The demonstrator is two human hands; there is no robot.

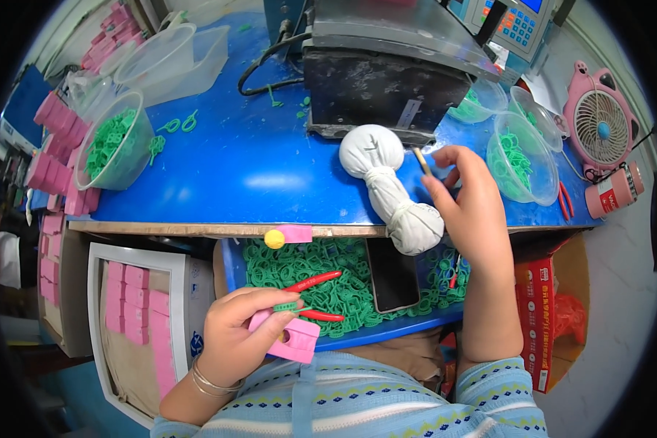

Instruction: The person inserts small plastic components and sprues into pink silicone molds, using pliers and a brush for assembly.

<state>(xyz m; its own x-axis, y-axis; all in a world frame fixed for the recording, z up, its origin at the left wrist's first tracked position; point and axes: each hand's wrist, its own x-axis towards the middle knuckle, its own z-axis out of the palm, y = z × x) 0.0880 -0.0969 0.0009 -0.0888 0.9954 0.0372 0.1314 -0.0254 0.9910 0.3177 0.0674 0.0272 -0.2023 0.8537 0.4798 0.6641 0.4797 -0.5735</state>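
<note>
In the lower middle my left hand is closed round a pink block with a hole in its top. A small green plastic piece shows at its fingertips. Red-handled pliers stick out beside these fingers; their jaws are hidden. On the blue table my right hand reaches forward with thumb and index finger apart. By its thumb tip is a short tan stick; whether they touch is unclear. Just left of that hand lies a white cloth-wrapped bundle, tied at the waist, overhanging the front edge.
Below the edge, a blue tray of green pieces holds a dark phone. A yellow-tipped pink piece sits at the edge. A black machine stands behind. Clear tubs flank it; a pink fan is far right.
</note>
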